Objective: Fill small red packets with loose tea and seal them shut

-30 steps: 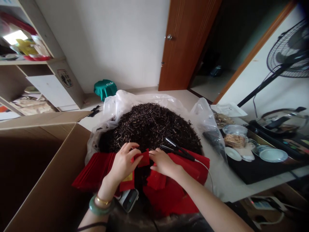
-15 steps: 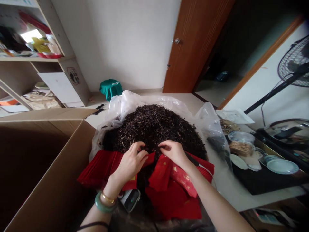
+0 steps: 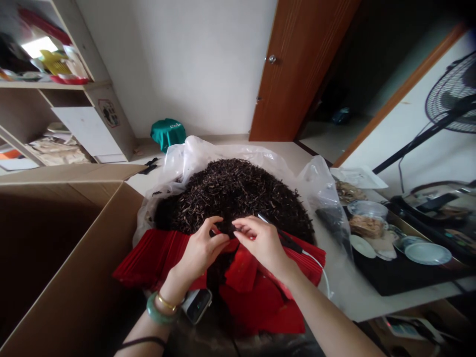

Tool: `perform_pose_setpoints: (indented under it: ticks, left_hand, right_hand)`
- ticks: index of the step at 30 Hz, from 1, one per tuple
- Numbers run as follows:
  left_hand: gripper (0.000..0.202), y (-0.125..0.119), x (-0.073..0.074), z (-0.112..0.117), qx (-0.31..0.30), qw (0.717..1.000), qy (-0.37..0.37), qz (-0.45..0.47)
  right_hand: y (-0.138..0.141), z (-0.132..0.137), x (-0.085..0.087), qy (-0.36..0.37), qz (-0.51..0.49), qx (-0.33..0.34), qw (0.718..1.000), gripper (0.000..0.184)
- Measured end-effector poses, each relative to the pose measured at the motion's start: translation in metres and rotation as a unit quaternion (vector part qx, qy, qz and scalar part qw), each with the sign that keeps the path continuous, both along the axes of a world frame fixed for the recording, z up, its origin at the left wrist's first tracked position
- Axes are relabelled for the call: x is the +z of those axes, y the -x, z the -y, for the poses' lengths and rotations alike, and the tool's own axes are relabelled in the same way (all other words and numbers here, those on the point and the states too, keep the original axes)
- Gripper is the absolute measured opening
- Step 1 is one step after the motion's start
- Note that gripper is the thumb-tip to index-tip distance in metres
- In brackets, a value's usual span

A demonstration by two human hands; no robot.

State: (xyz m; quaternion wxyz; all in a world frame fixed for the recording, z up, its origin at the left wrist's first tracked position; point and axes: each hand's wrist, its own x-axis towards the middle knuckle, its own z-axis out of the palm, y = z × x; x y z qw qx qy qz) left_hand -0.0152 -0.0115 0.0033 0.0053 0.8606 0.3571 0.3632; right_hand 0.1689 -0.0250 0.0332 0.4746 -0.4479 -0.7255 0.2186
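Observation:
A large mound of dark, twisted dried leaves, like loose tea (image 3: 238,188), sits inside a clear plastic bag (image 3: 322,186) with its rim folded open. Both hands hover over the near edge of the mound. My left hand (image 3: 203,248) curves, its thumb and forefinger apart. My right hand (image 3: 264,243) faces it, fingers bent and thumb tip a little below them; whether a small leaf lies at the fingertips is too dark to tell. Beneath my left hand is a row of red packets (image 3: 148,258). More loose red packets (image 3: 264,307) lie under my right wrist.
An open cardboard box (image 3: 82,248) stands at left. A silver device with a dark screen (image 3: 197,305) lies near my left wrist. A black device (image 3: 290,242) with a white cable is by my right wrist. Dishes (image 3: 427,253) and a fan (image 3: 451,99) are at right.
My right hand has shifted left, nearer my left hand, and its thumb and fingers are further apart. My left hand has hardly moved. The view has turned slightly.

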Motion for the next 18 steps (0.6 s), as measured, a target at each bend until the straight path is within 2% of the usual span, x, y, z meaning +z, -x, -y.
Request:
perform_pose_setpoints:
  ticks: [5,8,11,15,18]
  left_hand:
    - [0.019,-0.001,-0.001,0.000,0.003,1.000,-0.002,0.026]
    - [0.018,-0.001,0.002,0.001,-0.008,0.999,0.007,0.032]
    - [0.017,0.000,0.005,0.001,-0.009,0.999,0.015,0.032]
    - [0.018,-0.002,0.006,0.002,-0.028,0.999,0.021,0.025]
    - [0.018,-0.003,0.005,0.004,-0.049,0.999,0.014,0.016]
  right_hand:
    - [-0.001,0.000,0.002,-0.048,0.042,0.004,0.998,0.016]
    - [-0.007,-0.004,0.002,-0.049,0.025,-0.026,0.998,0.015]
    - [-0.012,-0.007,0.001,-0.039,0.058,-0.036,0.997,0.020]
    - [-0.008,-0.005,0.002,0.020,0.114,0.055,0.992,0.033]
    - [-0.004,-0.003,0.004,0.058,0.109,0.092,0.988,0.030]
